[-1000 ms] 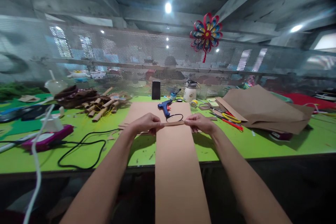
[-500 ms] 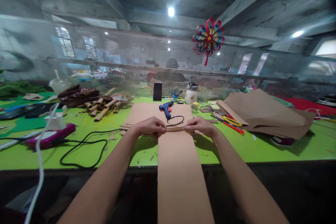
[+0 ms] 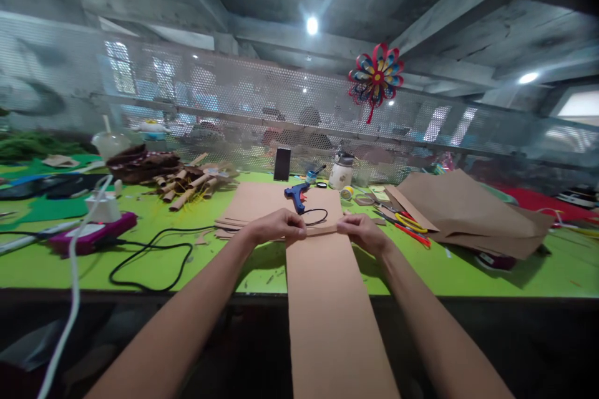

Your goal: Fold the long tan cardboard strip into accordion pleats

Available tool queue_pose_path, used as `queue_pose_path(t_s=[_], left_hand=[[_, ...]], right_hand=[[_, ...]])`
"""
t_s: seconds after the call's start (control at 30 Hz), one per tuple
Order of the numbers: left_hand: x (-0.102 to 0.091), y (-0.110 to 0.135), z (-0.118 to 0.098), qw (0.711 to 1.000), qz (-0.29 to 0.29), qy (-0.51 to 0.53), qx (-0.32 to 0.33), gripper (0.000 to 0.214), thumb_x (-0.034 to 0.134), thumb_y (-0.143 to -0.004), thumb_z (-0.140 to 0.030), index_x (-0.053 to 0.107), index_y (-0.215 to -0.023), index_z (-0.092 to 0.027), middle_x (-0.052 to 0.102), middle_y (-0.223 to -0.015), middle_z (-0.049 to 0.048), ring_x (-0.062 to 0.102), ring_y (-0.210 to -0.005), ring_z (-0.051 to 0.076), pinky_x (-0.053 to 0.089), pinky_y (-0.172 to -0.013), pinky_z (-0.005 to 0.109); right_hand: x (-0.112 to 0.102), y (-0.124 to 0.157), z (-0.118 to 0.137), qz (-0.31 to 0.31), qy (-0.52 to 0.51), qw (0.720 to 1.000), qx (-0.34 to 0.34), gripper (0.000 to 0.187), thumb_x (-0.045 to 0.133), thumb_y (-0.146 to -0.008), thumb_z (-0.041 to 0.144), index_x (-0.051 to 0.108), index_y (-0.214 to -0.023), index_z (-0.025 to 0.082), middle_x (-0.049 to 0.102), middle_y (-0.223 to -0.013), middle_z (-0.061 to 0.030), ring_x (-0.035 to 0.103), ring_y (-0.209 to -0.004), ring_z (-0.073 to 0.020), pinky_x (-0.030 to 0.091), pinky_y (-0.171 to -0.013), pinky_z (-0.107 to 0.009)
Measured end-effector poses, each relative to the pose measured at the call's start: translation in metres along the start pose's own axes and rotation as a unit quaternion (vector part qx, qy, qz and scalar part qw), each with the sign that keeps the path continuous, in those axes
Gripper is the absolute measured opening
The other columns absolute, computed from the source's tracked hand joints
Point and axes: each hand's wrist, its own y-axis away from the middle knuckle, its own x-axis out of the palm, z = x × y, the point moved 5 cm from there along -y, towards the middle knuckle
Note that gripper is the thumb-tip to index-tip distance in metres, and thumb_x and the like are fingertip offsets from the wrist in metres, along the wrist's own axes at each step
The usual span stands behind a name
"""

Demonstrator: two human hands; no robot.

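A long strip of brown kraft paper (image 3: 334, 312) hangs from the table toward me, over its front edge. Its far end is folded over into a narrow band between my hands. My left hand (image 3: 279, 225) pinches the left end of that fold, thumb and fingers closed. The right end is pinched by my right hand (image 3: 364, 230) in the same way. Just beyond the fold, a blue hot glue gun (image 3: 296, 196) with a red trigger lies on a stack of brown paper sheets (image 3: 253, 199). Its black cord loops near my left fingertips.
Scissors with yellow and red handles (image 3: 412, 224) lie to the right, by a pile of crumpled brown paper (image 3: 472, 212). On the left are a purple power strip (image 3: 93, 234), black and white cables and rolled paper tubes (image 3: 187, 187). A phone (image 3: 282, 164) stands behind the glue gun.
The camera view has tilted and shifted slightly. Both hands still pinch the folded end of the paper strip, with little change in their grip.
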Motion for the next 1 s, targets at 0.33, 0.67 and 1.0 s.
queue_pose_path(t_s=[0.33, 0.67, 1.0], left_hand=[[0.013, -0.008, 0.007, 0.942, 0.039, 0.329, 0.049, 0.022, 0.075, -0.066, -0.025, 0.067, -0.080, -0.011, 0.064, -0.078, 0.0039, 0.058, -0.075, 0.013, 0.042, -0.075, 0.026], [0.034, -0.009, 0.004, 0.947, 0.087, 0.301, 0.066, 0.027, 0.073, -0.068, -0.031, 0.071, -0.085, -0.010, 0.069, -0.088, 0.0120, 0.062, -0.087, 0.022, 0.044, -0.086, 0.035], [0.006, -0.009, 0.006, 0.961, -0.088, 0.262, -0.034, 0.035, 0.072, -0.066, -0.042, 0.070, -0.083, -0.011, 0.068, -0.076, 0.0050, 0.060, -0.068, 0.016, 0.044, -0.064, 0.024]], right_hand=[[0.040, -0.008, 0.043, 0.175, -0.098, 0.979, -0.050, 0.057, 0.077, -0.064, 0.024, 0.056, -0.118, 0.018, 0.064, -0.100, -0.0069, 0.061, -0.076, -0.0140, 0.050, -0.069, -0.026], [0.066, -0.015, 0.064, 0.199, -0.020, 0.971, -0.133, 0.018, 0.072, -0.070, 0.028, 0.064, -0.074, 0.012, 0.054, -0.082, -0.0045, 0.054, -0.065, -0.0118, 0.045, -0.053, -0.023], [0.026, -0.003, 0.048, 0.009, -0.026, 0.998, -0.063, 0.029, 0.067, -0.074, 0.039, 0.052, -0.078, 0.015, 0.052, -0.067, 0.0029, 0.046, -0.057, -0.0075, 0.035, -0.054, -0.019]])
